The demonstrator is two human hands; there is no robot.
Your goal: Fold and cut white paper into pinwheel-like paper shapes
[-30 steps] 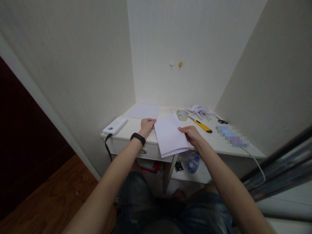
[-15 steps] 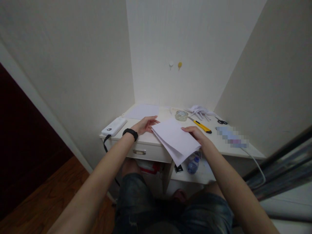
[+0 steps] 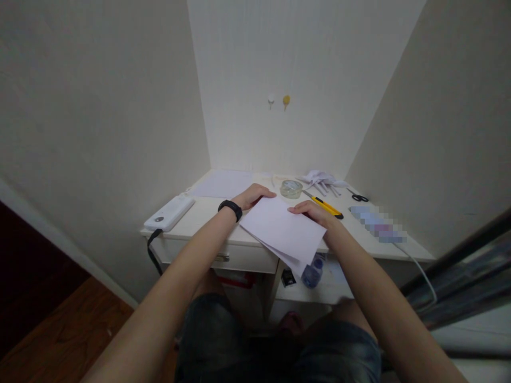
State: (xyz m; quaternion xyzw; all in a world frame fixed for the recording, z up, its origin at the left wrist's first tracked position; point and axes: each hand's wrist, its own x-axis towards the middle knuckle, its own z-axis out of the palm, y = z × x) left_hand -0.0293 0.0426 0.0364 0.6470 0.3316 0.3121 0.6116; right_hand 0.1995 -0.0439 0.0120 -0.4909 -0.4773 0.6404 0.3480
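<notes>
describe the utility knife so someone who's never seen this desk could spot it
On the white desk in the wall corner, look just beyond the right hand. The utility knife lies there slantwise, between the clear tape roll and the black-handled scissors. It is the only yellow-and-black thing on the desk.

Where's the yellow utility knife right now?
In the head view, the yellow utility knife lies on the desk just beyond the right hand, between the tape roll and the scissors.
</notes>
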